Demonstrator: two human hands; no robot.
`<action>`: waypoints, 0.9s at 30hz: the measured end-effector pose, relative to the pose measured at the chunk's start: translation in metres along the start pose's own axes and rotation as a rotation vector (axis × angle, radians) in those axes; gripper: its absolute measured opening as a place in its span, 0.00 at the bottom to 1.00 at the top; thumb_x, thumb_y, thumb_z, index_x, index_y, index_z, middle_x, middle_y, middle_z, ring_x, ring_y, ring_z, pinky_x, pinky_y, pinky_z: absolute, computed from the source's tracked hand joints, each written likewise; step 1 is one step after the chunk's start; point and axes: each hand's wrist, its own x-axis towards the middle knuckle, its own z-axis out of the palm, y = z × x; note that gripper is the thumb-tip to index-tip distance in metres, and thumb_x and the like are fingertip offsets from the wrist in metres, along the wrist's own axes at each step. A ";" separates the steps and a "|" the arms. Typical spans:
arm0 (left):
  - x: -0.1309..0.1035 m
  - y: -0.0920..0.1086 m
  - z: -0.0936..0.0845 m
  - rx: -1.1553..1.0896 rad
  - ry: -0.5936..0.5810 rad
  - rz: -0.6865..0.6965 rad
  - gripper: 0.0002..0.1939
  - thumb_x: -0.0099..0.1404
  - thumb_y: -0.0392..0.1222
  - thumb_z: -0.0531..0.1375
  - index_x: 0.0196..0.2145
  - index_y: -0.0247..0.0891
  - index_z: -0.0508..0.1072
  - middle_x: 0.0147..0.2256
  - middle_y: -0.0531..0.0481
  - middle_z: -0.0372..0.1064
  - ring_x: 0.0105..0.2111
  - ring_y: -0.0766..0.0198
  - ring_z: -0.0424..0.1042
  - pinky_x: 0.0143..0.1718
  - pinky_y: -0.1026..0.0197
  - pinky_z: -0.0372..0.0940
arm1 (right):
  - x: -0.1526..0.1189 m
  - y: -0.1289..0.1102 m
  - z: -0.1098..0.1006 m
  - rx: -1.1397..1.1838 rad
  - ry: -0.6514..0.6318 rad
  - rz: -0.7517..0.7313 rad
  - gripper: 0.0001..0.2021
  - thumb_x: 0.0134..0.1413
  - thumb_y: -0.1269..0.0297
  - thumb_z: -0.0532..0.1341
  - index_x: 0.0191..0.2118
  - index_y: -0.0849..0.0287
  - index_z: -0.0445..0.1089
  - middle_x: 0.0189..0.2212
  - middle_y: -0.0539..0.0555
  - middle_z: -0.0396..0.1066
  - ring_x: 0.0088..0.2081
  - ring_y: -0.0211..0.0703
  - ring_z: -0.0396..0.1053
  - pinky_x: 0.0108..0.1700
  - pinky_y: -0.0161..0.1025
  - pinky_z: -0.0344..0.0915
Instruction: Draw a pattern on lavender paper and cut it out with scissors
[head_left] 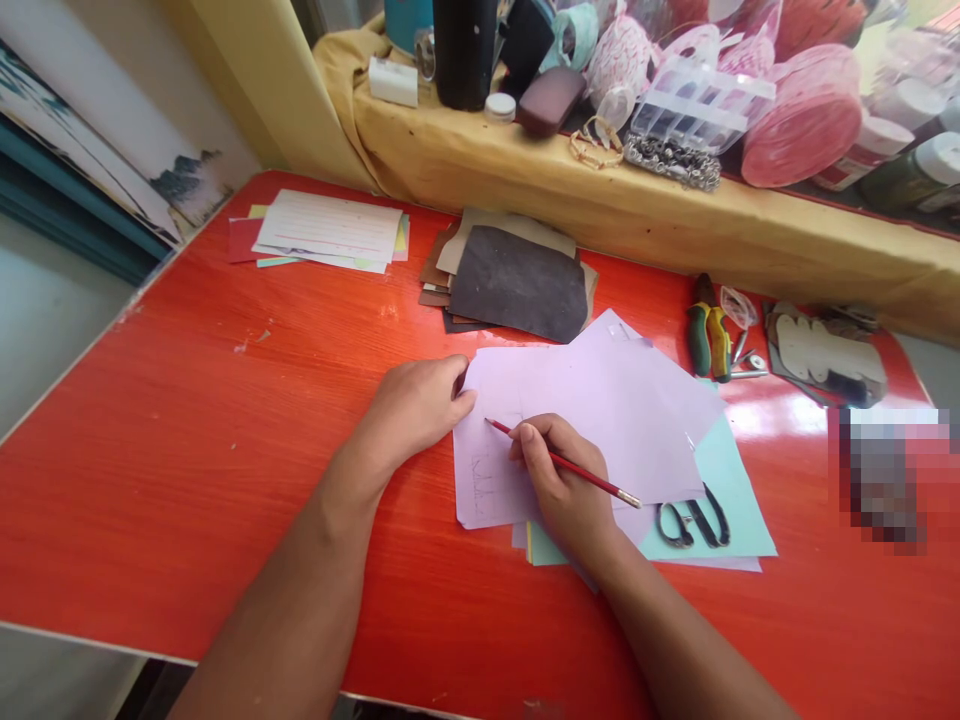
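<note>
On the red bench (187, 430), at the far left, a pile of papers (330, 225) is seen, with a lined sheet placed on top. Next, the left hand (412, 405) is found at the left edge of a purple sheet (491, 375), with its thumb laid at the edge; whether the paper is pinched or only steadied cannot be told. Zigzag lines (quite faint ones) are drawn on the lower left part of this sheet, which is laid near the middle of the bench, partly over a turquoise sheet (739, 500). Behind it, a stack of dark and brown pieces (517, 285) is placed. A red pencil (589, 476) is held by the right hand (566, 490), narrowly closed around it, with the point directed to the left; whether the paper is touched by the point is not clear. Farther right, black scissor handles (675, 540) are seen upon the turquoise sheet. Behind them, pliers (699, 340) are laid near small metal parts (748, 372), and then a pile of shaped pieces (825, 355) is placed
</note>
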 end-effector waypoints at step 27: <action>0.001 -0.003 0.003 -0.033 0.008 0.014 0.08 0.71 0.47 0.61 0.34 0.45 0.69 0.35 0.50 0.80 0.34 0.53 0.75 0.33 0.54 0.55 | -0.005 0.002 -0.002 0.223 0.115 0.052 0.16 0.77 0.55 0.60 0.34 0.52 0.75 0.26 0.50 0.75 0.28 0.46 0.71 0.33 0.42 0.69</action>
